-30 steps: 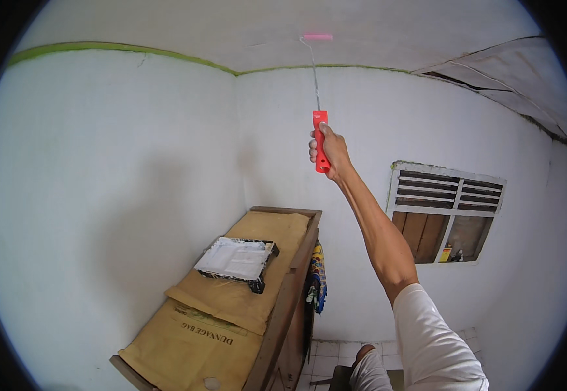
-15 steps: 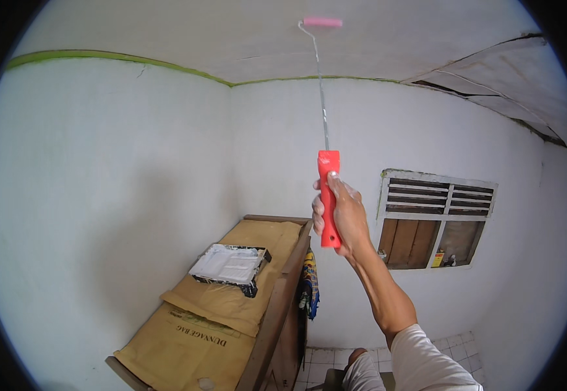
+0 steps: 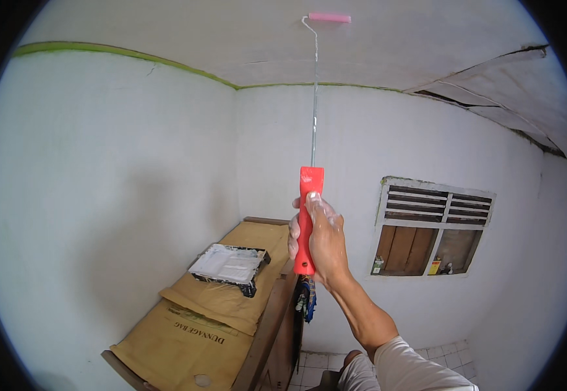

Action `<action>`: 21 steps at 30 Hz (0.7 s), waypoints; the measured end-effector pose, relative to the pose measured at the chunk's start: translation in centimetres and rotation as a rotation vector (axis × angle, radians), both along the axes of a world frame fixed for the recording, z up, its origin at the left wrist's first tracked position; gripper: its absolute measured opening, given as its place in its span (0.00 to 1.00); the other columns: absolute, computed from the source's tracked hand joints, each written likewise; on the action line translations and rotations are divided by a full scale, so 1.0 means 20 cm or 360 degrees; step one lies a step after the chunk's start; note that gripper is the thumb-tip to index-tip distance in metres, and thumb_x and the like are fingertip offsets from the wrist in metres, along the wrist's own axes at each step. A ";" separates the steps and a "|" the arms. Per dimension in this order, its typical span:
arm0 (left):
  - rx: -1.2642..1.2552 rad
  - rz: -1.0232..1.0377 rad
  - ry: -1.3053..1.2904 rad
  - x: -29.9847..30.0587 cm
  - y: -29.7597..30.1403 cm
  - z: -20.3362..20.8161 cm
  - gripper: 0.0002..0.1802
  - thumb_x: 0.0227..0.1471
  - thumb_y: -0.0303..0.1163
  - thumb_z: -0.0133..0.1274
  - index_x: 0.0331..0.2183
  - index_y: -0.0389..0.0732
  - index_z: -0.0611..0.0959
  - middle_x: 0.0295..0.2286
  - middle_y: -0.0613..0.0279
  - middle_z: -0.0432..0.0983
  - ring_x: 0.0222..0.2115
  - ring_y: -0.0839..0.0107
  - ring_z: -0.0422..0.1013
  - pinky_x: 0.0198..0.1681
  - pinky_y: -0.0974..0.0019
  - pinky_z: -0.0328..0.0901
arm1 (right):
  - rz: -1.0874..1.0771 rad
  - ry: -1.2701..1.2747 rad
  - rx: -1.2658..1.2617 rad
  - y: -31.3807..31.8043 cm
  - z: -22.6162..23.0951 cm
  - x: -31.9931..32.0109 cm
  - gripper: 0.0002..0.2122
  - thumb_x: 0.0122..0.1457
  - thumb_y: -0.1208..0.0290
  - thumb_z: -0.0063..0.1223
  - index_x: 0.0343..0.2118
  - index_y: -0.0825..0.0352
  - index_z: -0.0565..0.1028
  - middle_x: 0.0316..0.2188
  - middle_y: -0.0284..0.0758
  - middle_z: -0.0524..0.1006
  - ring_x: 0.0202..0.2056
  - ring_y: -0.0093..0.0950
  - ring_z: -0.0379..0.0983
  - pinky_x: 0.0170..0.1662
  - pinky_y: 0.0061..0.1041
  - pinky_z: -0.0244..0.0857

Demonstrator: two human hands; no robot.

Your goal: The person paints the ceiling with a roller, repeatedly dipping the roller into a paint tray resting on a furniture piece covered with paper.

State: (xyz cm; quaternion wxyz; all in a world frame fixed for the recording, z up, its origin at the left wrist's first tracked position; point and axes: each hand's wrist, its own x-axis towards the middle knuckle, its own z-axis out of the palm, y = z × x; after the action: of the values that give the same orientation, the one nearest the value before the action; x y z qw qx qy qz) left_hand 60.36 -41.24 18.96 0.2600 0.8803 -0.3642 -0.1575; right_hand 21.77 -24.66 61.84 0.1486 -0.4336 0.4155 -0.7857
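My right hand (image 3: 322, 238) is wrapped round the red handle of a paint roller (image 3: 307, 215), thumb laid along its front. White paint smears the fingers and the handle's top. A long thin metal rod rises from the handle to a pink roller sleeve (image 3: 329, 18), which lies against the white ceiling (image 3: 231, 39). To the lower left, a black paint tray (image 3: 249, 287) coated with white paint rests on brown paper bags (image 3: 185, 345) spread over a wooden cabinet top. My left hand is out of the picture.
The wooden cabinet (image 3: 267, 345) stands along the left wall, with a patterned cloth (image 3: 308, 303) hanging at its end. A louvred window (image 3: 434, 225) with small items on its sill is in the far wall. Ceiling panels at the right (image 3: 492, 98) sag with dark gaps. White floor tiles (image 3: 449, 355) show below.
My right hand and the roller handle have moved down and to the left. The pink sleeve has shifted slightly right along the ceiling, and the rod now stands nearly upright.
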 end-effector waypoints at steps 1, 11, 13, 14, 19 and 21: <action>-0.0013 0.0019 0.0072 -0.01 0.01 0.00 0.42 0.56 0.61 0.34 0.45 0.25 0.68 0.40 0.35 0.72 0.39 0.40 0.72 0.41 0.43 0.67 | 0.0104 0.0059 -0.0056 -0.02 0.01 -0.01 0.16 0.65 0.58 0.37 0.33 0.69 0.66 0.14 0.30 0.65 0.11 0.21 0.62 0.12 0.21 0.58; -0.0083 0.0121 0.0032 -0.01 0.04 0.04 0.39 0.55 0.58 0.38 0.44 0.25 0.68 0.36 0.36 0.74 0.36 0.42 0.74 0.37 0.46 0.69 | -0.0075 -0.0098 -0.0036 -0.13 0.21 -0.07 0.18 0.64 0.55 0.40 0.34 0.71 0.66 0.13 0.30 0.64 0.11 0.21 0.61 0.14 0.19 0.58; -0.0137 0.0076 0.0019 -0.01 0.05 0.04 0.39 0.56 0.58 0.38 0.43 0.24 0.68 0.36 0.36 0.74 0.35 0.43 0.74 0.36 0.46 0.70 | -0.0098 0.0090 -0.0045 -0.04 0.08 0.04 0.19 0.64 0.55 0.39 0.35 0.71 0.66 0.13 0.30 0.64 0.11 0.21 0.61 0.14 0.20 0.58; -0.0188 0.0030 0.0008 -0.02 0.06 0.04 0.39 0.56 0.58 0.38 0.43 0.24 0.69 0.35 0.36 0.75 0.35 0.43 0.74 0.35 0.47 0.70 | -0.0112 0.0072 -0.0056 0.00 0.02 0.10 0.19 0.64 0.55 0.39 0.35 0.71 0.66 0.13 0.30 0.64 0.11 0.21 0.61 0.14 0.20 0.58; -0.0157 -0.0081 0.0060 -0.01 0.07 0.06 0.38 0.56 0.58 0.38 0.42 0.24 0.69 0.36 0.36 0.74 0.35 0.42 0.74 0.35 0.47 0.70 | 0.0012 0.0102 -0.0062 0.07 -0.05 0.18 0.20 0.64 0.54 0.37 0.36 0.71 0.67 0.13 0.30 0.64 0.10 0.20 0.61 0.13 0.20 0.57; -0.0139 -0.0048 0.0066 -0.01 0.07 0.06 0.38 0.56 0.58 0.38 0.42 0.24 0.69 0.36 0.36 0.74 0.35 0.42 0.74 0.36 0.47 0.70 | -0.0077 0.0041 -0.0005 0.01 0.02 0.15 0.20 0.65 0.54 0.37 0.36 0.71 0.67 0.13 0.30 0.64 0.10 0.20 0.61 0.13 0.19 0.57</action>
State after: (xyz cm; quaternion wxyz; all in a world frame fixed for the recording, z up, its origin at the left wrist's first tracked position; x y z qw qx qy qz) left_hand 60.20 -39.85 20.07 0.3032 0.8590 -0.3786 -0.1636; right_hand 24.69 -24.43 62.31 0.1234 -0.4336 0.4266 -0.7841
